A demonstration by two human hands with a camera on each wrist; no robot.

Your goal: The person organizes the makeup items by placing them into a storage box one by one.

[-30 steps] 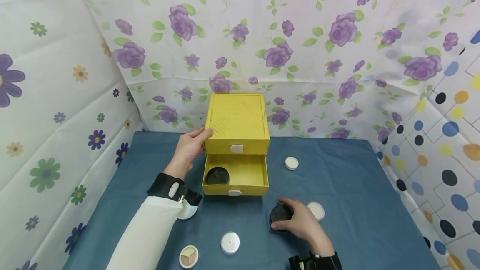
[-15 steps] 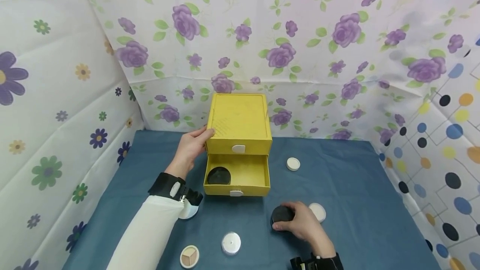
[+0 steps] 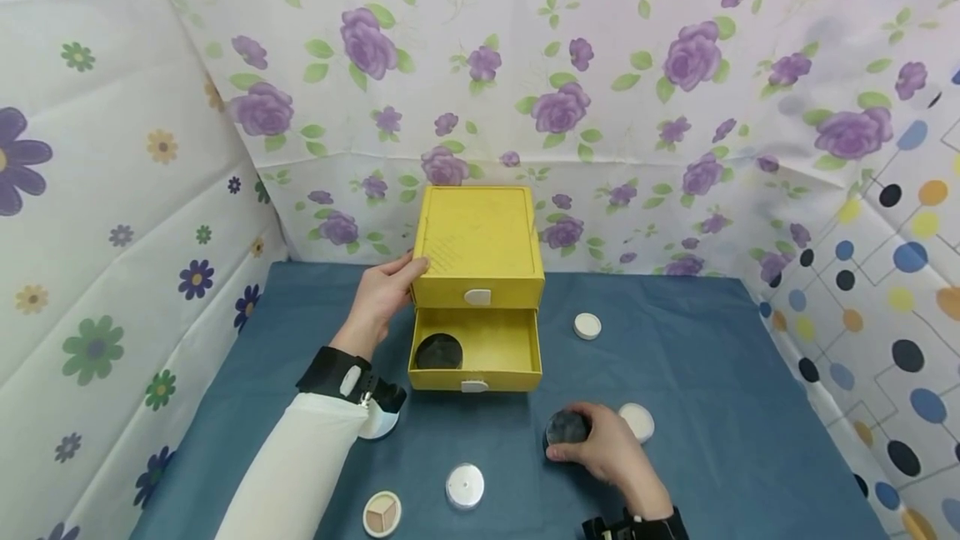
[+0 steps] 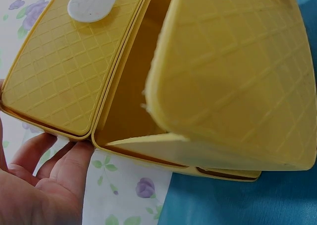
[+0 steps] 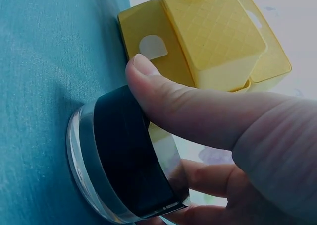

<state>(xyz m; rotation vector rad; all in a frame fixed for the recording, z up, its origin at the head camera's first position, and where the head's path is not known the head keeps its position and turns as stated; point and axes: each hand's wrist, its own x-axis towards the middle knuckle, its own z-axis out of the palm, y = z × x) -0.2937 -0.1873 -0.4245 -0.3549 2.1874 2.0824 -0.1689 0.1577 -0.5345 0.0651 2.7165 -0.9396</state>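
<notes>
A yellow two-drawer box [image 3: 480, 232] stands at the back of the table, its lower drawer [image 3: 498, 340] pulled out and its upper one pushed in. In that lower drawer, at the left, lies a round black-topped item [image 3: 438, 351]. My left hand [image 3: 378, 298] holds the box's upper left side, thumb over the top edge and fingers along the wall. To the front right, my right hand [image 3: 611, 448] grips a round cosmetic jar [image 5: 124, 150] between thumb and fingers. This jar has a glossy black lid and a clear base, which is right at the blue cloth.
A white round piece [image 3: 637, 422] lies just beyond my right hand, with a smaller white one [image 3: 587, 326] right of the box. Toward the front are a silvery-white jar [image 3: 465, 486] and a three-part compact [image 3: 382, 513]. A white disc [image 3: 380, 423] is partly hidden by my left wrist.
</notes>
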